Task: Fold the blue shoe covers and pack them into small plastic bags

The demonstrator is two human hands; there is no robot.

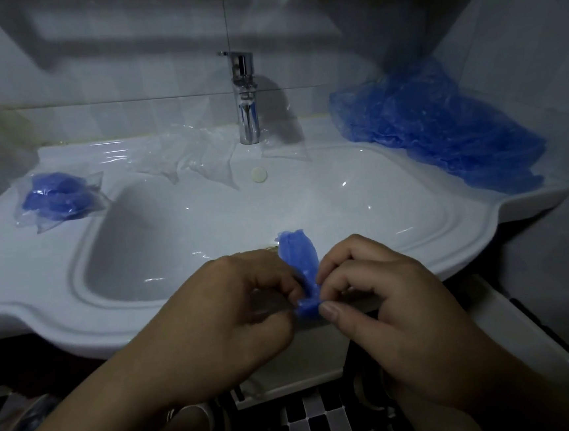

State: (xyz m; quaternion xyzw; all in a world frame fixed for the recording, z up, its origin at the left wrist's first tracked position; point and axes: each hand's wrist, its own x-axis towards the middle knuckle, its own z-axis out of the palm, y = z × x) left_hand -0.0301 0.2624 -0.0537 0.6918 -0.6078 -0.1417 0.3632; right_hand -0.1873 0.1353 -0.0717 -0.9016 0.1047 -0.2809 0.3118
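Note:
A folded blue shoe cover (299, 262) stands upright between my hands over the front rim of the white sink (62, 324). My left hand (226, 309) and my right hand (368, 290) both pinch its lower end with curled fingers. A heap of loose blue shoe covers (437, 126) lies on the right side of the counter. On the left side lie small plastic bags packed with blue covers (59, 199). Several empty clear plastic bags (195, 157) lie behind the basin, left of the tap.
A chrome tap (245, 98) stands at the back centre, with one clear bag (284, 151) beside its base. The basin has a round overflow cap (259, 175). Tiled wall rises behind. Below the sink edge is a black and white tiled floor (325, 425).

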